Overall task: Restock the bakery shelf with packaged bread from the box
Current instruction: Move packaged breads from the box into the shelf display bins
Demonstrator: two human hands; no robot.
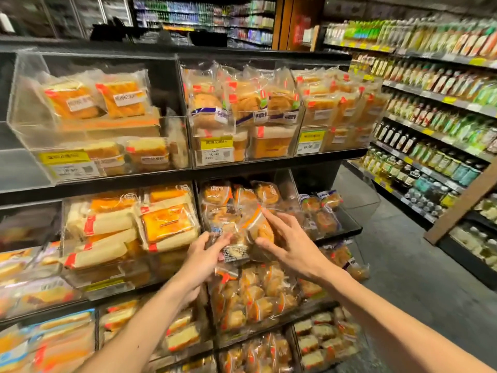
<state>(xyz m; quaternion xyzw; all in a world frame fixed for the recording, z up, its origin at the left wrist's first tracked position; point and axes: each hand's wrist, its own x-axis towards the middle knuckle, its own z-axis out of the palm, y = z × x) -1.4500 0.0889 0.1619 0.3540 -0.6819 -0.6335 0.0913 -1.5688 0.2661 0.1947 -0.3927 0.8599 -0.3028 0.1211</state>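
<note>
- Now: bakery shelf [121,181], black, several tiers, fills the left and centre of the view; each tier carries clear bins of packaged bread.
- Bottle shelving [441,98] runs along the right side, across the grey floor [403,254] of the aisle; rows of bottles, labels blurred.
- Top tier, left: clear bin [24,111] partly filled, two orange-topped packets leaning at the back and sliced loaves lower down. Bins to its right are packed full.
- Second tier, left of centre: stacked loaf packets [107,224] with red seals, lying on their sides.
- Second tier, centre: bin of round buns in clear wrap; bread packet [242,230] sits at the front of this bin, tilted, with a barcode label at its lower edge.
- Left hand [204,254]: grasping the packet's lower left corner, thumb on the front face, fingers curled behind it.
- Right hand [290,243]: released, fingers spread and fairly straight, index finger lying along the packet's upper right edge, thumb touching its lower right side.
- Yellow price tag [215,143] clipped to the front of the top-tier centre bin; print too blurred to read.
</note>
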